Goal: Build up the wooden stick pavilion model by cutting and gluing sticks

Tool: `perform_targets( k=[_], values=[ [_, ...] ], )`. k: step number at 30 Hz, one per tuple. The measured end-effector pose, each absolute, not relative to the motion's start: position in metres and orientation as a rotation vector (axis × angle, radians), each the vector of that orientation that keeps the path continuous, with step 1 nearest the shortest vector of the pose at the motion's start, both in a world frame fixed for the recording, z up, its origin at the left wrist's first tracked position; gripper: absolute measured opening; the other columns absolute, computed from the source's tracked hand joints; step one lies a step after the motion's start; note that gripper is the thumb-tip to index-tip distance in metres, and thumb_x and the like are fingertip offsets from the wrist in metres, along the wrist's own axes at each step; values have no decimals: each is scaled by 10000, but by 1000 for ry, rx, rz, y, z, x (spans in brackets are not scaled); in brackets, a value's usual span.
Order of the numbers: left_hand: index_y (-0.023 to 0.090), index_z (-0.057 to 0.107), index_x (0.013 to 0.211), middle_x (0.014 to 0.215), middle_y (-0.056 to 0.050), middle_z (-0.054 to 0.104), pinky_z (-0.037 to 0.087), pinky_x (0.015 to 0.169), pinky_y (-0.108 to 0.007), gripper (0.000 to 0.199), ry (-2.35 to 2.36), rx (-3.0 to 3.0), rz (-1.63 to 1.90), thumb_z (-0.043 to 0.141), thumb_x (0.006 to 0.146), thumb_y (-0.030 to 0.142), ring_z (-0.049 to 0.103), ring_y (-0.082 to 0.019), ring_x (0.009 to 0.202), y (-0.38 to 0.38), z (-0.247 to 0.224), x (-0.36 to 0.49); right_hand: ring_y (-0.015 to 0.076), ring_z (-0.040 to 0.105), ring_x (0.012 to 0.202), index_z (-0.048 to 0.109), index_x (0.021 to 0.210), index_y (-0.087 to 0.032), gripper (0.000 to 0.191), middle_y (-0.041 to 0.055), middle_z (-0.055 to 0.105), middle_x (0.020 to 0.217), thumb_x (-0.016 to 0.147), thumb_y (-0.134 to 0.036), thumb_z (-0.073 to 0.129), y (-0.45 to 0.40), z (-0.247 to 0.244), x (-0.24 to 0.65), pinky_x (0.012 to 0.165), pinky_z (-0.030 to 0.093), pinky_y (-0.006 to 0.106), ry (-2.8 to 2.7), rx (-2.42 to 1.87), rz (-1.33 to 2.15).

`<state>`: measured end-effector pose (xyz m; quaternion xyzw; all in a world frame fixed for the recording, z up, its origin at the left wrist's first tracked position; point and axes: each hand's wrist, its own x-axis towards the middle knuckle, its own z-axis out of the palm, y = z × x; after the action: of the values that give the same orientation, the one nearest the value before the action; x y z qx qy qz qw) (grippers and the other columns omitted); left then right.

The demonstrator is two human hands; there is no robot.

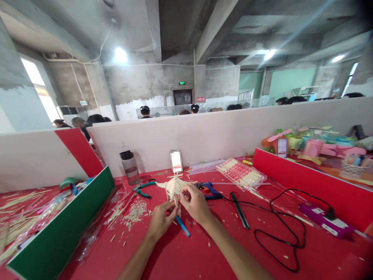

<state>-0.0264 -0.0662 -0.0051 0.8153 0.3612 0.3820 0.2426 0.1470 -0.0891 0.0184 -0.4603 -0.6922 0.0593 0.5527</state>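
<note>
A small model built of pale wooden sticks (175, 186) stands at the middle of the red table, its top narrowing to a point. My left hand (162, 220) is closed on its lower front, thumb and fingers pinched together. On the model's right side, the fingers of my right hand (194, 203) are bent in a pinch; what lies between them is too small to make out. A blue stick-shaped thing (183, 226) lies below the hands. Green-handled pliers (144, 191) rest to the left, and a blue glue gun (212, 191) to the right, partly behind my right hand.
Stick scraps (136, 212) litter the left side. A bottle (129, 168) and a phone (176, 161) stand by the white partition (204, 132). Bundled sticks (241, 173), a black utility knife (240, 210), a looping black cable (255, 233) and a purple power strip (326, 219) lie right.
</note>
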Motion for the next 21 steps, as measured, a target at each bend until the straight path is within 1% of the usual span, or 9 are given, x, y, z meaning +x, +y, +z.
perform_targets(
  k=[4, 7, 12, 16, 19, 21],
  values=[
    [165, 755, 896, 806, -29, 753, 494, 677, -207, 251, 1008, 2164, 1127, 549, 907, 307, 669, -166, 708, -61, -9, -29, 154, 530, 668, 511, 792, -207, 77, 7, 556, 782, 839, -152, 537, -88, 16, 148, 638, 402, 260, -1660, -1162, 129],
    [170, 766, 968, 871, -34, 773, 511, 711, -227, 260, 1045, 2149, 1194, 568, 894, 320, 682, -178, 737, -57, -10, -33, 167, 538, 697, 497, 804, -211, 79, 14, 560, 784, 874, -178, 512, -89, 16, 150, 641, 399, 261, -1688, -1166, 166],
    [157, 767, 909, 802, -32, 750, 518, 711, -239, 310, 1081, 2190, 1232, 534, 905, 361, 666, -176, 711, -58, -8, -34, 181, 541, 742, 460, 870, -220, 106, 14, 548, 802, 954, -196, 399, -91, 18, 153, 705, 403, 281, -1729, -1115, 210],
    [153, 748, 864, 719, -33, 715, 504, 676, -233, 337, 1173, 2253, 1225, 522, 905, 400, 634, -168, 666, -59, -7, -34, 176, 521, 711, 437, 864, -226, 137, 0, 516, 776, 973, -200, 359, -88, 16, 156, 691, 385, 277, -1751, -1116, 221],
    [154, 716, 786, 676, -26, 686, 469, 641, -214, 351, 1212, 2338, 1213, 508, 916, 405, 609, -150, 631, -56, -10, -36, 171, 522, 704, 453, 848, -222, 145, -1, 529, 772, 968, -196, 376, -85, 14, 158, 678, 366, 269, -1783, -1130, 201],
    [158, 682, 728, 664, -23, 670, 449, 629, -213, 366, 1225, 2399, 1210, 492, 931, 395, 601, -143, 616, -54, -14, -37, 164, 517, 676, 473, 811, -217, 186, -1, 544, 745, 973, -202, 383, -84, 13, 159, 648, 343, 264, -1812, -1158, 187]
  ],
)
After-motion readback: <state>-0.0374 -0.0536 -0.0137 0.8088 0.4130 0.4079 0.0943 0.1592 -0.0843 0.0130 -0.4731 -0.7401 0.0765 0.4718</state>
